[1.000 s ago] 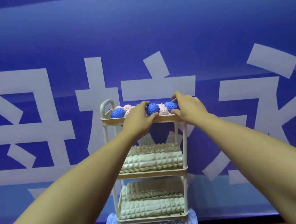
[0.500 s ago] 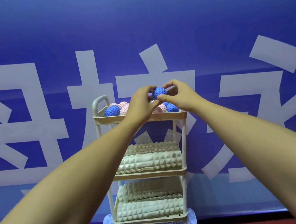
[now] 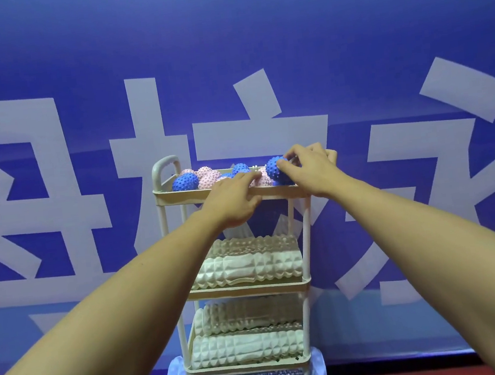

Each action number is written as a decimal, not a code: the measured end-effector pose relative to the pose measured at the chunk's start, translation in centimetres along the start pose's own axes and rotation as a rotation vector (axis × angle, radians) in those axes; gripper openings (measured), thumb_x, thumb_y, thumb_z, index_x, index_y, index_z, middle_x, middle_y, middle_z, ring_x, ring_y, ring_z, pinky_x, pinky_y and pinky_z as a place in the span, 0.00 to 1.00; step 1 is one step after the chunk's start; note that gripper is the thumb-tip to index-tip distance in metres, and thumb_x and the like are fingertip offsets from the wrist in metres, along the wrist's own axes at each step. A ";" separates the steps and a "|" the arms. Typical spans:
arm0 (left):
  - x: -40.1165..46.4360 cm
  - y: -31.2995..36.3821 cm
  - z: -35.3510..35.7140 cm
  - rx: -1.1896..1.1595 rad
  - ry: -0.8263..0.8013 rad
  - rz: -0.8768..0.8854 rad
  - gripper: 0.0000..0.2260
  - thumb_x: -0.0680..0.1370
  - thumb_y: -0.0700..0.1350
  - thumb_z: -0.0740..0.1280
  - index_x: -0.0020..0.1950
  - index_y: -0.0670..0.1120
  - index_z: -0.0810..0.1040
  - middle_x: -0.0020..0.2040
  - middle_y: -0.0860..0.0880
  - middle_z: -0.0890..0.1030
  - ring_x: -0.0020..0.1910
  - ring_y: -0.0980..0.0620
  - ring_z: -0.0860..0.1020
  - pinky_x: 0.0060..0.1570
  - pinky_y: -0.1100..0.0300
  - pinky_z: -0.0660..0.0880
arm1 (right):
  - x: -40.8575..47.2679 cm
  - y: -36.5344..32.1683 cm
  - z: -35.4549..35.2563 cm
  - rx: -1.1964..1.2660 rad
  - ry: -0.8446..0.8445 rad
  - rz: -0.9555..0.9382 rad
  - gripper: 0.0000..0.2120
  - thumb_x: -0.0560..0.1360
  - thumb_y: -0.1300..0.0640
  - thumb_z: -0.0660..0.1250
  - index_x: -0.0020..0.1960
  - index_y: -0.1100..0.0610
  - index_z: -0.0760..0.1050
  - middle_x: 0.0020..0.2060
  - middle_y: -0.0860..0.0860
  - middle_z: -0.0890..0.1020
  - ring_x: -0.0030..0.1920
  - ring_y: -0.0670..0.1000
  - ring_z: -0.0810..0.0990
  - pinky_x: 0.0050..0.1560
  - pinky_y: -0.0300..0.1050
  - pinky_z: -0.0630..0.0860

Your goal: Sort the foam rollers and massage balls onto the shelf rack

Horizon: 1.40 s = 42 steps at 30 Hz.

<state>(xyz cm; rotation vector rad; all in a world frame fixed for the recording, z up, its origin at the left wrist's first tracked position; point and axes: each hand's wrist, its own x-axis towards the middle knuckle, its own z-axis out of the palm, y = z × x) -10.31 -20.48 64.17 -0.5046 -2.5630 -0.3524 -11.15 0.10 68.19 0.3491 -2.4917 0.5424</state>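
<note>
Ball: blue spiky rubber massage ball sits at the top tray's right end, against pink spiky balls.
Right hand: your fingers curl round that ball.
Left hand: your straight fingers rest on the beige rack's front rim, holding nothing.
Room: cream ridged foam rollers fill both lower shelves.
</note>
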 end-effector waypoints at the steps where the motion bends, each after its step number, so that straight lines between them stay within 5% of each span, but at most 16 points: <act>1: 0.0 0.0 0.0 -0.003 -0.002 0.004 0.24 0.79 0.53 0.63 0.75 0.54 0.65 0.73 0.51 0.72 0.67 0.44 0.73 0.67 0.45 0.68 | -0.2 0.1 0.1 -0.048 -0.004 -0.024 0.18 0.80 0.38 0.54 0.60 0.48 0.73 0.53 0.49 0.77 0.66 0.49 0.64 0.66 0.50 0.57; 10: -0.3 0.2 -0.2 0.019 -0.022 -0.005 0.26 0.79 0.50 0.63 0.77 0.54 0.62 0.74 0.53 0.70 0.68 0.48 0.72 0.73 0.49 0.56 | -1.1 -0.1 -0.6 -0.277 0.056 -0.103 0.20 0.82 0.40 0.54 0.67 0.51 0.68 0.64 0.51 0.77 0.69 0.49 0.69 0.72 0.56 0.50; 15: -0.4 0.3 -0.1 0.027 -0.032 -0.024 0.28 0.78 0.51 0.64 0.77 0.54 0.61 0.72 0.53 0.71 0.67 0.49 0.72 0.74 0.48 0.54 | -1.3 0.3 0.3 -0.111 0.105 -0.103 0.18 0.81 0.40 0.55 0.66 0.48 0.66 0.62 0.51 0.75 0.69 0.51 0.63 0.67 0.52 0.54; 33: -0.5 0.3 0.1 0.079 -0.031 0.003 0.31 0.77 0.53 0.65 0.78 0.53 0.59 0.72 0.52 0.71 0.68 0.48 0.70 0.74 0.48 0.55 | -1.5 -0.9 1.3 -0.250 -0.085 -0.064 0.19 0.84 0.45 0.54 0.73 0.46 0.70 0.71 0.50 0.68 0.75 0.50 0.54 0.69 0.55 0.55; 37: -0.9 0.3 -0.3 0.118 -0.015 0.062 0.31 0.79 0.58 0.63 0.80 0.52 0.58 0.76 0.50 0.68 0.71 0.46 0.68 0.72 0.48 0.60 | -1.6 -0.8 1.1 -0.198 -0.025 -0.088 0.19 0.83 0.45 0.56 0.71 0.46 0.71 0.69 0.50 0.72 0.73 0.50 0.62 0.67 0.52 0.59; 42: -2.9 0.2 -2.4 0.051 0.240 0.087 0.22 0.81 0.55 0.62 0.73 0.50 0.71 0.70 0.49 0.74 0.67 0.47 0.73 0.65 0.50 0.70 | -3.1 -0.9 0.3 -0.083 0.134 -0.162 0.11 0.81 0.47 0.58 0.57 0.46 0.77 0.53 0.45 0.76 0.54 0.54 0.79 0.44 0.47 0.70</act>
